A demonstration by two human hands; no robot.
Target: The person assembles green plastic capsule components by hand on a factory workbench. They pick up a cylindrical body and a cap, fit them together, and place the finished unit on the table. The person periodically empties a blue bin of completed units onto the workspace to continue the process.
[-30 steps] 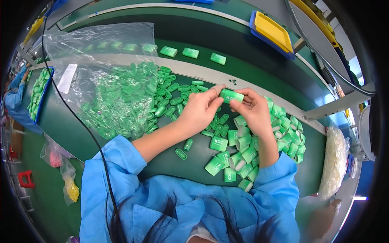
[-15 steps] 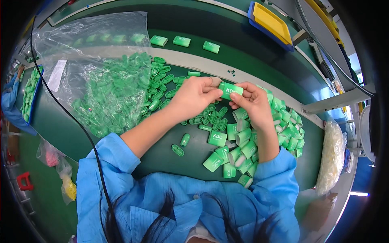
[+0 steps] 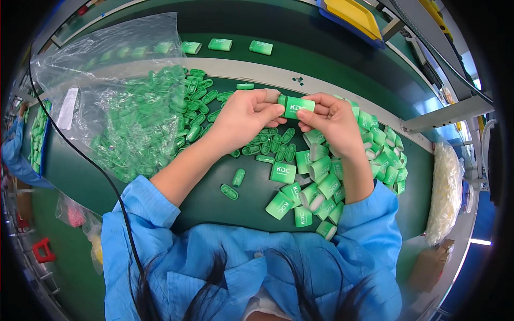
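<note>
My left hand (image 3: 243,115) and my right hand (image 3: 331,119) meet above a dark green bench and together grip one small green rectangular case (image 3: 297,106), held level between fingertips. Under the right hand lies a heap of similar green cases (image 3: 316,187), some with white lettering. Under the left hand and to its left spreads a pile of small green oval caps (image 3: 198,112), with two loose ones (image 3: 234,182) near my left forearm. Both sleeves are bright blue.
A clear plastic bag (image 3: 115,101) full of green caps lies at left. Three green cases (image 3: 230,45) sit on the belt beyond a grey rail. A yellow tray (image 3: 356,16) is at the back, a bag of white parts (image 3: 447,187) at right. Another person's blue sleeve (image 3: 16,155) shows far left.
Both hands have stayed together on the green case, turning it slightly between the fingers. The view has tilted, so everything sits a little higher in the picture.
</note>
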